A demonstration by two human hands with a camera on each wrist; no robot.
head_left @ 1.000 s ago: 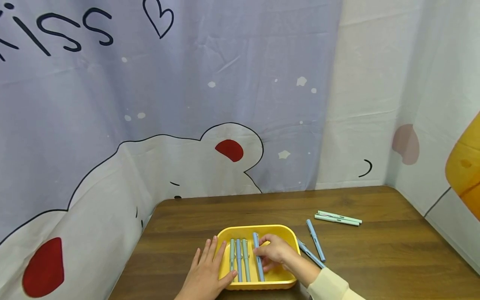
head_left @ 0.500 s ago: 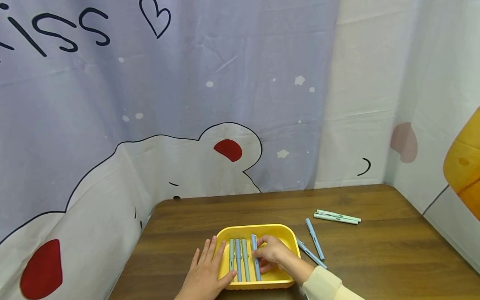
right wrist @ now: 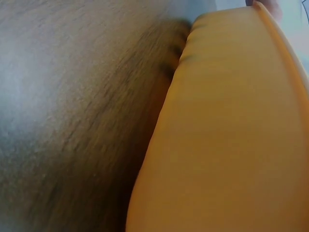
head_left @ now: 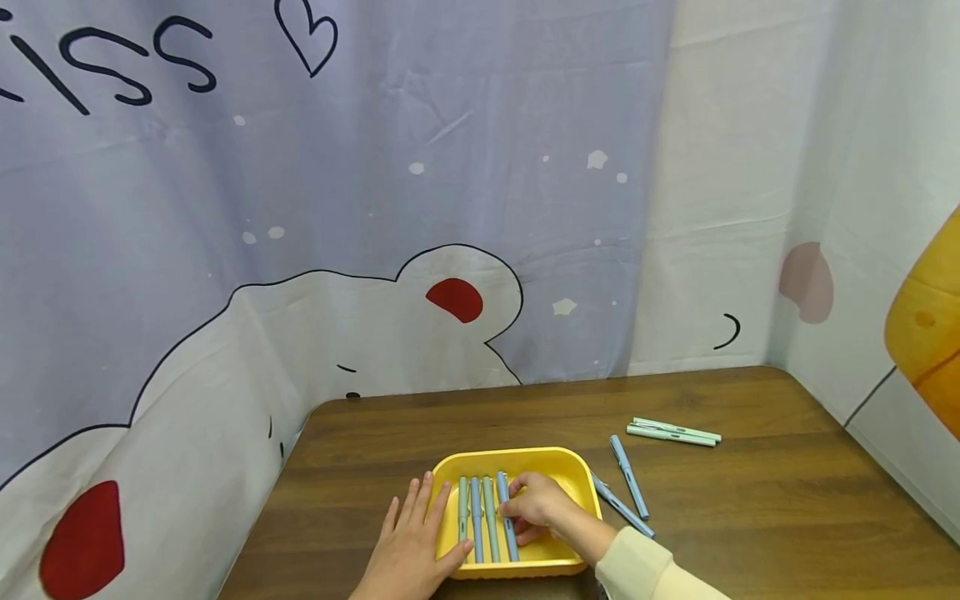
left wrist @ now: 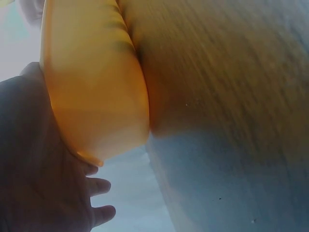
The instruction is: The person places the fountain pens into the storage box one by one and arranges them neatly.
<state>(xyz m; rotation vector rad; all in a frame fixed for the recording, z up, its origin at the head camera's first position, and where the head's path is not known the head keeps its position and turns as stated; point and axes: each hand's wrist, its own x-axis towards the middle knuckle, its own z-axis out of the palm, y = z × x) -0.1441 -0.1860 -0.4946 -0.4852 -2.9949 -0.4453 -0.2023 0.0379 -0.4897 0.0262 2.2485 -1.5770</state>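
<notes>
A yellow tray (head_left: 525,572) sits near the front of the table. In it lie a green pen (head_left: 462,500), a blue pen (head_left: 476,521) and another green pen (head_left: 491,521), side by side and lengthwise. My right hand (head_left: 543,507) reaches over the tray's right side and pinches a second blue pen (head_left: 502,487) by its middle, right beside that row. My left hand (head_left: 408,546) spreads straight fingers over the left rim, its thumb at the front corner. The left wrist view shows this hand (left wrist: 38,154) against the tray's outer wall (left wrist: 96,92). The right wrist view has mostly tray wall (right wrist: 231,121).
Right of the tray, a blue pen (head_left: 628,475) and another blue pen (head_left: 622,507) lie slanted on the wooden table (head_left: 375,433). Farther back are two green pens (head_left: 672,432) close together. A printed curtain (head_left: 450,167) hangs behind the table.
My right hand has slid the pinched blue pen leftward, closing the gap to the row of pens. The left hand has stayed at the tray's left rim.
</notes>
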